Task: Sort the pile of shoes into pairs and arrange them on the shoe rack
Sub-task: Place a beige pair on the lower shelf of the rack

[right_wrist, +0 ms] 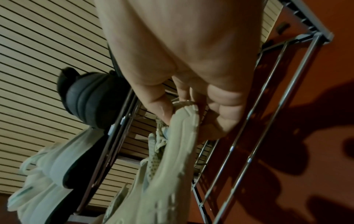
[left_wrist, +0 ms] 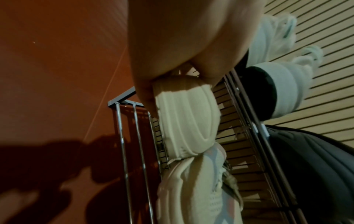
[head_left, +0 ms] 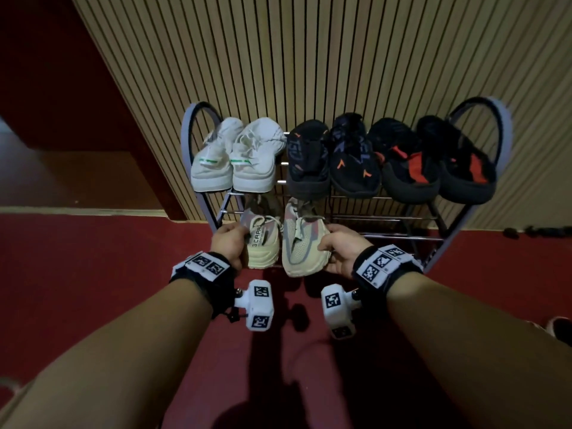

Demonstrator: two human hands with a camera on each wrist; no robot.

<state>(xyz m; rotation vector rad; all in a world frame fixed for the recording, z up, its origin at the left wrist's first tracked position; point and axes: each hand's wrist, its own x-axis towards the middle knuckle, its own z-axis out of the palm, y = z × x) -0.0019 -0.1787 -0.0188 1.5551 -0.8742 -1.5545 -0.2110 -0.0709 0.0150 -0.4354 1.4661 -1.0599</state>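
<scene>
Beige shoes are held on the lower shelf, one [head_left: 262,243] in the left hand's [head_left: 228,245] grip, one [head_left: 302,246] in the right's [head_left: 343,251]. Three pairs fill the top shelf [head_left: 387,198]; little seems left.

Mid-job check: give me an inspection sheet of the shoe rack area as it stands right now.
Surface: red floor; shoe rack stands against the slatted wall.
Job's things: top tier holds a white pair, a black pair with orange marks and a black pair with red patches; two beige shoes at the lower tier, left beige shoe and right beige shoe.
Clutter: a pale shoe's edge on the floor at far right; small dark items by the wall.
Grippers: left hand grips the left beige shoe; right hand grips the right one.
Cables: nothing seen.
Surroundings: dim light, hard shadows.
</scene>
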